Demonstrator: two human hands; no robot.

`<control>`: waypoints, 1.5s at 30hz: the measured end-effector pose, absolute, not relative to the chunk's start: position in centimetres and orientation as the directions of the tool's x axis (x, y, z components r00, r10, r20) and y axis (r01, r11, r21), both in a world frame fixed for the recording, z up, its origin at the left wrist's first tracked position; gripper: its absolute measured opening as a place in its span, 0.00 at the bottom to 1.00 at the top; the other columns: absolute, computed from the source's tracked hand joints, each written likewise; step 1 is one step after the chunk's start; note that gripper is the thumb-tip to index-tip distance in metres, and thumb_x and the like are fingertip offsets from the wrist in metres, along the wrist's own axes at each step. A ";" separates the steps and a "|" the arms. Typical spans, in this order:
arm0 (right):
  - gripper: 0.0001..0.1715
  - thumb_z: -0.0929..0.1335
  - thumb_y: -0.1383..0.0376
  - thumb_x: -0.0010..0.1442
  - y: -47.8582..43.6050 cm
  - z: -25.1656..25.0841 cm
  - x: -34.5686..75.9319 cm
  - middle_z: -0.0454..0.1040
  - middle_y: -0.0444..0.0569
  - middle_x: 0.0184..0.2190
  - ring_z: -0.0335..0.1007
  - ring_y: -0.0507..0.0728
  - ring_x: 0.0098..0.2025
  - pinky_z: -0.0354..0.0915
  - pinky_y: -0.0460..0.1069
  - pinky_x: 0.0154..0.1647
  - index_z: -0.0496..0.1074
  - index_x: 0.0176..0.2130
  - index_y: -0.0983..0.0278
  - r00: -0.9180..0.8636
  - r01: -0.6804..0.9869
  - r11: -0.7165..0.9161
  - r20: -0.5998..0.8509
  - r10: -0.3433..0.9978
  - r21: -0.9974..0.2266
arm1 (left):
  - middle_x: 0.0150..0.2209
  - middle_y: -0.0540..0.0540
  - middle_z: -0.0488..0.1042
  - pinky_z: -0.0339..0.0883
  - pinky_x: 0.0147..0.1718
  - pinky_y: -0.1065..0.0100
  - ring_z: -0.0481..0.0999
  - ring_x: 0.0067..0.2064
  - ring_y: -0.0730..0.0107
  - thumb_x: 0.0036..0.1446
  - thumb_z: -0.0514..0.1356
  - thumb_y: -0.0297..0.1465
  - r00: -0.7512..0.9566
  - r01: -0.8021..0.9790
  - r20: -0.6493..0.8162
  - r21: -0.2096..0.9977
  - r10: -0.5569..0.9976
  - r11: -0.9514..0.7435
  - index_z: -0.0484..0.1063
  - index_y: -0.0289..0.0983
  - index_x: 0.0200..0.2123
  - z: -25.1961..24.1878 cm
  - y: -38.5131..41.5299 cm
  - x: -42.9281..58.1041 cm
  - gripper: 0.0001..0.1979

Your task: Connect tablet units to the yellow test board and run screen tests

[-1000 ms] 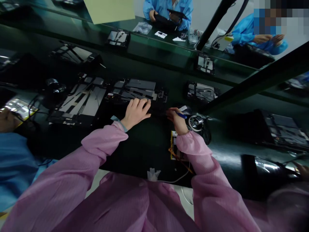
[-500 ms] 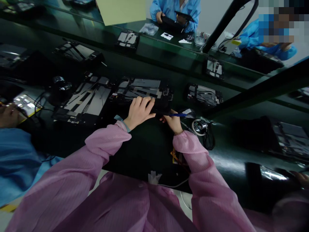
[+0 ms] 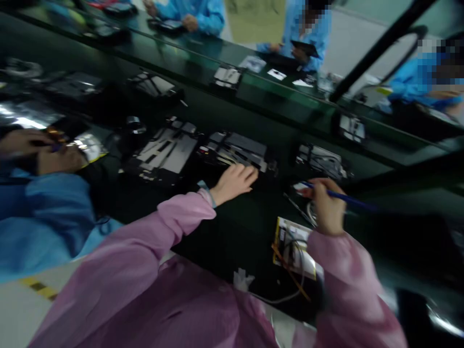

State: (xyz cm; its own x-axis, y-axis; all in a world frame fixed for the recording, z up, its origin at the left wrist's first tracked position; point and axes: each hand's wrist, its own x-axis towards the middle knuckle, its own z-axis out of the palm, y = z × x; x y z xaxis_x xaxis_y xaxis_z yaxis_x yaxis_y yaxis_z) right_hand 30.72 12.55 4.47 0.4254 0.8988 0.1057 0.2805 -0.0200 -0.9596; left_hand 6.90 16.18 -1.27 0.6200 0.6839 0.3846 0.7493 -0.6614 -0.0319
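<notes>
My left hand (image 3: 237,183) lies palm down at the near edge of an opened tablet-like device (image 3: 239,147), its fingers slightly bent and apart from the thumb. Flat grey plates and dark strips show inside that device; part of its near side is hidden by the hand and shadow. Out to the right, my right hand (image 3: 328,205) is closed around a slim blue pen-like tool (image 3: 350,197), whose kind I cannot make out. Under this hand, partly covered, are a pale cable ring (image 3: 311,212) and a thin metal rod-like tool (image 3: 299,208).
Another opened device (image 3: 168,147) lies to the left, and a smaller one (image 3: 322,159) to the right. A white, yellow-edged pad (image 3: 295,241) with cables sits by my right sleeve. A co-worker's hands (image 3: 60,152) are at far left; a raised shelf (image 3: 203,53) runs behind.
My right hand has moved away from the device to the right, carrying the blue tool. My left hand stays by the device's near edge. The view has shifted left, uncovering the white pad.
</notes>
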 end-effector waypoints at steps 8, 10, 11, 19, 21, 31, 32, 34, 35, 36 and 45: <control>0.08 0.67 0.59 0.59 11.0 11.7 15.6 0.73 0.45 0.25 0.72 0.55 0.25 0.67 0.50 0.24 0.75 0.35 0.58 -0.206 0.119 0.266 0.238 0.949 -0.957 | 0.36 0.41 0.74 0.65 0.41 0.63 0.72 0.37 0.63 0.64 0.52 0.42 0.191 0.603 0.603 0.551 0.775 -0.577 0.71 0.34 0.44 4.3 8.4 1.2 0.17; 0.11 0.67 0.56 0.60 12.0 10.5 10.2 0.72 0.44 0.22 0.70 0.53 0.22 0.67 0.48 0.22 0.74 0.31 0.60 -0.391 0.109 0.237 0.177 0.903 -0.965 | 0.30 0.47 0.72 0.65 0.34 0.68 0.71 0.31 0.70 0.65 0.51 0.35 -0.051 0.522 0.534 0.734 0.844 -0.434 0.71 0.37 0.38 4.3 5.8 -2.9 0.11; 0.13 0.67 0.56 0.60 12.7 9.6 7.6 0.70 0.42 0.19 0.69 0.52 0.21 0.66 0.47 0.22 0.72 0.29 0.61 -0.457 0.106 0.213 0.143 0.878 -0.971 | 0.28 0.49 0.71 0.64 0.31 0.69 0.70 0.28 0.71 0.65 0.51 0.34 -0.235 0.497 0.468 0.811 0.852 -0.308 0.70 0.38 0.36 3.9 4.9 -5.2 0.10; 0.18 0.67 0.54 0.58 19.3 3.4 -7.0 0.63 0.37 0.13 0.68 0.50 0.18 0.61 0.42 0.17 0.64 0.23 0.61 -0.569 0.139 0.209 0.095 0.817 -0.968 | 0.25 0.54 0.67 0.61 0.32 0.70 0.69 0.29 0.72 0.62 0.51 0.36 -0.699 0.223 0.110 0.972 0.706 0.070 0.66 0.39 0.38 -2.0 7.6 -17.7 0.08; 0.17 0.67 0.54 0.58 20.0 2.9 -8.1 0.64 0.37 0.13 0.66 0.49 0.16 0.59 0.42 0.16 0.65 0.24 0.61 -0.589 0.207 0.235 0.071 0.805 -0.950 | 0.27 0.53 0.70 0.61 0.33 0.71 0.70 0.30 0.72 0.61 0.51 0.35 -0.679 0.185 0.096 0.982 0.728 0.043 0.67 0.39 0.39 -2.5 8.4 -18.2 0.08; 0.17 0.65 0.57 0.60 20.1 2.7 -8.8 0.66 0.39 0.13 0.65 0.50 0.16 0.61 0.44 0.20 0.66 0.23 0.61 -0.580 0.287 0.305 0.088 0.810 -0.908 | 0.31 0.47 0.77 0.67 0.39 0.67 0.76 0.38 0.67 0.59 0.56 0.34 -0.632 -0.017 -0.093 0.994 0.770 0.106 0.71 0.34 0.51 -3.2 9.4 -19.0 0.18; 0.17 0.65 0.56 0.61 19.9 2.9 -8.4 0.67 0.39 0.14 0.67 0.51 0.18 0.63 0.44 0.22 0.68 0.24 0.60 -0.571 0.277 0.316 0.109 0.814 -0.907 | 0.31 0.47 0.78 0.67 0.40 0.67 0.77 0.38 0.66 0.58 0.57 0.34 -0.624 -0.026 -0.104 0.993 0.775 0.113 0.71 0.34 0.51 -3.1 9.3 -19.2 0.18; 0.16 0.65 0.54 0.62 19.0 3.2 -6.6 0.70 0.41 0.19 0.71 0.53 0.23 0.67 0.47 0.30 0.72 0.29 0.60 -0.516 0.288 0.383 0.195 0.834 -0.878 | 0.33 0.46 0.79 0.67 0.43 0.66 0.77 0.40 0.66 0.58 0.57 0.33 -0.622 0.001 -0.088 0.994 0.778 0.113 0.73 0.34 0.50 -2.8 9.1 -19.5 0.17; 0.15 0.64 0.54 0.64 18.3 3.3 -5.2 0.73 0.43 0.23 0.73 0.54 0.28 0.69 0.48 0.35 0.73 0.33 0.59 -0.472 0.324 0.445 0.264 0.841 -0.835 | 0.35 0.46 0.79 0.67 0.44 0.65 0.77 0.40 0.66 0.58 0.58 0.32 -0.628 0.030 -0.068 0.993 0.776 0.112 0.74 0.34 0.49 -2.6 9.0 -19.6 0.17; 0.15 0.63 0.54 0.65 17.6 3.3 -3.5 0.75 0.45 0.28 0.74 0.56 0.32 0.69 0.50 0.40 0.74 0.37 0.59 -0.434 0.387 0.514 0.341 0.834 -0.766 | 0.37 0.46 0.79 0.66 0.45 0.65 0.76 0.41 0.66 0.58 0.58 0.32 -0.631 0.058 -0.052 0.992 0.774 0.115 0.75 0.35 0.49 -2.6 8.9 -19.6 0.16; 0.32 0.66 0.49 0.61 12.7 -0.5 4.5 0.69 0.63 0.47 0.72 0.68 0.45 0.71 0.56 0.34 0.61 0.56 0.67 -0.558 0.759 0.643 0.402 0.726 -0.107 | 0.40 0.46 0.77 0.67 0.41 0.65 0.74 0.40 0.66 0.58 0.58 0.32 -0.634 0.243 0.054 0.961 0.771 0.132 0.77 0.39 0.45 -2.9 8.9 -19.1 0.13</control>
State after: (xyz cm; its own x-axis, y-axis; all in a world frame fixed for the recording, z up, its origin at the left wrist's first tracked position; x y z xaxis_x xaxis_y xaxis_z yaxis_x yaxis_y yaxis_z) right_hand 4.45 12.69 -0.53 -0.5581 0.7258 0.4021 0.7586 0.6427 -0.1072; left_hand -19.09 8.90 -2.88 -0.6344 0.7711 0.0544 0.2431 0.1321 0.9610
